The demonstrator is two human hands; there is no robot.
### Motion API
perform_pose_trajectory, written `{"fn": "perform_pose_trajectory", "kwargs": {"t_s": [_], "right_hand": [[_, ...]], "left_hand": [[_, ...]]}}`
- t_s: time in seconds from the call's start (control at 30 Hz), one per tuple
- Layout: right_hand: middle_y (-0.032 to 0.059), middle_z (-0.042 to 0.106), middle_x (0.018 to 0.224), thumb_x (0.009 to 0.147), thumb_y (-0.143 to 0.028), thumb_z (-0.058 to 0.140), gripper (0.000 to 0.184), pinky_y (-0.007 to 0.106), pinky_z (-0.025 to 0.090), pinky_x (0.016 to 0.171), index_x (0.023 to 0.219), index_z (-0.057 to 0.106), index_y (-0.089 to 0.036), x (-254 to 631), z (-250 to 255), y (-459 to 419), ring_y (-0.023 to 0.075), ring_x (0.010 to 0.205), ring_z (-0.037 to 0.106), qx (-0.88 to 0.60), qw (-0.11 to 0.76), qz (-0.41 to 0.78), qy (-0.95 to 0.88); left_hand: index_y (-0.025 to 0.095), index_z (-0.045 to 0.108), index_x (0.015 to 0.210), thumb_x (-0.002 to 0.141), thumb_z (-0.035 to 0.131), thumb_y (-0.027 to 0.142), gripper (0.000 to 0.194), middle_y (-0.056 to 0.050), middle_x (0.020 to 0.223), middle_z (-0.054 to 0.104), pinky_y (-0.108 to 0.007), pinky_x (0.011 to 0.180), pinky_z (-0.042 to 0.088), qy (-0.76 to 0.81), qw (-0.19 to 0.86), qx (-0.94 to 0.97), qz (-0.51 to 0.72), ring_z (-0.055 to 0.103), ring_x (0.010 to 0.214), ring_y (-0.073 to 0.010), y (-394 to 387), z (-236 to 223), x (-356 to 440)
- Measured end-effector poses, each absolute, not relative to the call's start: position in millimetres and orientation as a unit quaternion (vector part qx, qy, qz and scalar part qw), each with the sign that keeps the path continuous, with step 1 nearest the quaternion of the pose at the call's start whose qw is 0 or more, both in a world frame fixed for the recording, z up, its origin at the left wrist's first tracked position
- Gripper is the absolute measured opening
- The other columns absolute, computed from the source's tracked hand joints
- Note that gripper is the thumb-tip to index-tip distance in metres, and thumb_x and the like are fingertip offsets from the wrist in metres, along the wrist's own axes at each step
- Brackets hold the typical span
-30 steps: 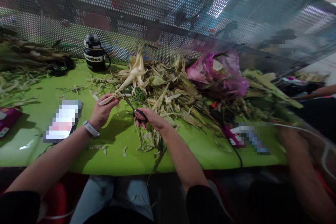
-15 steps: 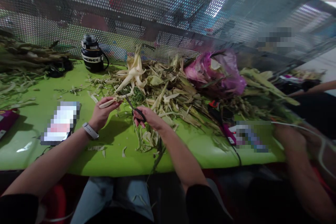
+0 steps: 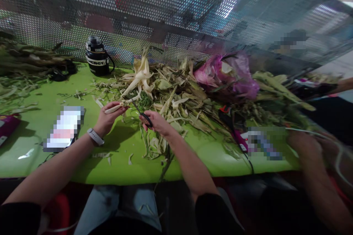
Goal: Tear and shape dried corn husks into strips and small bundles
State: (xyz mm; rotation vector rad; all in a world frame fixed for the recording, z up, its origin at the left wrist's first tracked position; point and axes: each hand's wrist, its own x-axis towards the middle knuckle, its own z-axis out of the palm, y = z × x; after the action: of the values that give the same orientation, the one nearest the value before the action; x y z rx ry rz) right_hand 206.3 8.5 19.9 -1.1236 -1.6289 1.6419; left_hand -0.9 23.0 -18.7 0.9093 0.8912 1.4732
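My left hand (image 3: 110, 114), with a pale band at the wrist, is closed on the lower end of a pale corn husk (image 3: 141, 75). Its long strips spread upward in front of the husk pile. In my right hand (image 3: 154, 122) is a pair of black-handled scissors (image 3: 135, 105), the fingers wrapped round the loops. The blades point up and left, close to a thin husk strip just right of my left hand. Whether they touch it I cannot tell.
A heap of dry husks (image 3: 190, 108) covers the middle of the green table (image 3: 116, 170). Behind stand a black bottle (image 3: 97, 60) and a pink plastic bag (image 3: 228, 77). A blurred phone (image 3: 64, 126) lies left. At right are a co-worker's arm (image 3: 309, 150) and a cable (image 3: 317, 134).
My right hand and the scissors have shifted very slightly, with the fingers drawn a little closer. My left hand and the husk stay almost where they were.
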Motion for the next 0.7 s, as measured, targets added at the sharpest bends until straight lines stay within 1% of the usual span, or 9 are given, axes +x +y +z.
{"fn": "perform_pose_trajectory", "kwargs": {"t_s": [0.27,0.5,0.6,0.7], "right_hand": [[-0.0057,0.052,0.042,0.07,-0.055,0.071,0.044,0.021,0.015,0.038,0.07,0.046,-0.019,205.2,17.1,9.0,0.0035,0.035,0.03,-0.429,0.298,0.613,-0.592],[-0.007,0.051,0.041,0.065,-0.058,0.074,0.049,0.019,0.019,0.038,0.067,0.045,-0.019,203.9,13.6,10.2,0.0039,0.035,0.036,-0.441,0.316,0.602,-0.586],[-0.0065,0.052,0.042,0.064,-0.059,0.075,0.049,0.019,0.018,0.037,0.067,0.046,-0.019,206.0,14.3,12.9,0.003,0.034,0.033,-0.454,0.344,0.592,-0.57],[-0.0054,0.054,0.043,0.067,-0.061,0.071,0.049,0.02,0.016,0.035,0.068,0.047,-0.019,211.8,17.2,16.7,0.0028,0.033,0.028,-0.465,0.368,0.578,-0.561]], "left_hand": [[0.016,0.067,0.084,0.053,0.09,0.023,0.039,-0.004,0.084,0.075,-0.029,0.083,0.051,0.378,0.564,0.379,0.629,0.071,0.084,-0.0171,21.1,-16.8,0.1],[0.017,0.07,0.086,0.056,0.089,0.024,0.036,-0.003,0.086,0.075,-0.029,0.082,0.05,0.378,0.55,0.396,0.631,0.069,0.085,-0.0164,23.7,-19.2,-2.5],[0.016,0.074,0.088,0.06,0.087,0.026,0.031,-0.004,0.088,0.074,-0.029,0.082,0.049,0.381,0.541,0.431,0.614,0.067,0.085,-0.0163,26.1,-21.4,-4.9],[0.017,0.076,0.092,0.066,0.083,0.032,0.031,-0.005,0.089,0.074,-0.029,0.083,0.048,0.38,0.559,0.442,0.589,0.064,0.083,-0.0157,27.3,-21.9,-7.0]]}}
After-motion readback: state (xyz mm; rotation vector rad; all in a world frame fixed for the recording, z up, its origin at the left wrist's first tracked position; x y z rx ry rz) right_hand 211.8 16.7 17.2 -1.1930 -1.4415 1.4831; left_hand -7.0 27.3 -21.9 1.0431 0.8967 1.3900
